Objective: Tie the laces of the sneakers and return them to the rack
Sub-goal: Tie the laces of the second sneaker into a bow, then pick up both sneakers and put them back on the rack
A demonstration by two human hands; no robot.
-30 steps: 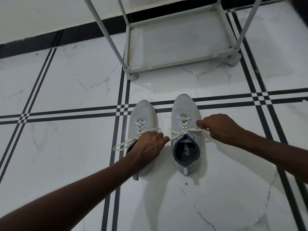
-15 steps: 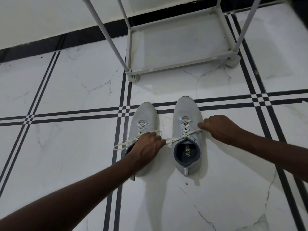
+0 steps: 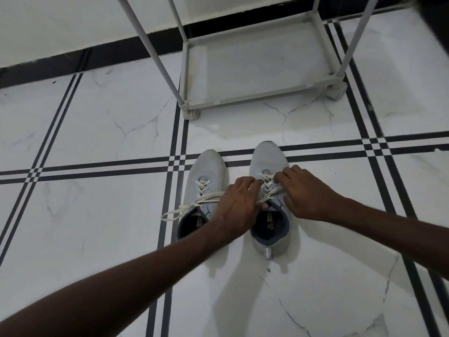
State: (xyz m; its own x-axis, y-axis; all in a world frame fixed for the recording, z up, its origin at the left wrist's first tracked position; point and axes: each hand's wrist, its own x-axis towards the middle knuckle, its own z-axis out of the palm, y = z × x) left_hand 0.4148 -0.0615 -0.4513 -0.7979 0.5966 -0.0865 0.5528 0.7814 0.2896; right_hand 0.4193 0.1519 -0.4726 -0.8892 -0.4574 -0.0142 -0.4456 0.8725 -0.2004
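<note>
grey sneakers (image 3: 268, 188) are parked on the floor near the rack (image 3: 257, 69). left hand (image 3: 239, 205) and right hand (image 3: 307, 193), pulled apart a second ago, now pinch the laces (image 3: 269, 188) together, so knotting looks started.

Two sneakers, two hands, one rack on a tiled floor.

One left sneaker (image 3: 206, 171) and one right sneaker (image 3: 267, 159); one left hand (image 3: 237, 207), one right hand (image 3: 308, 195); one white shoe rack (image 3: 255, 98).

The left hand (image 3: 237, 207) hides part of the right sneaker's laces (image 3: 268, 184); the top edge cuts off the rack (image 3: 257, 98).
</note>
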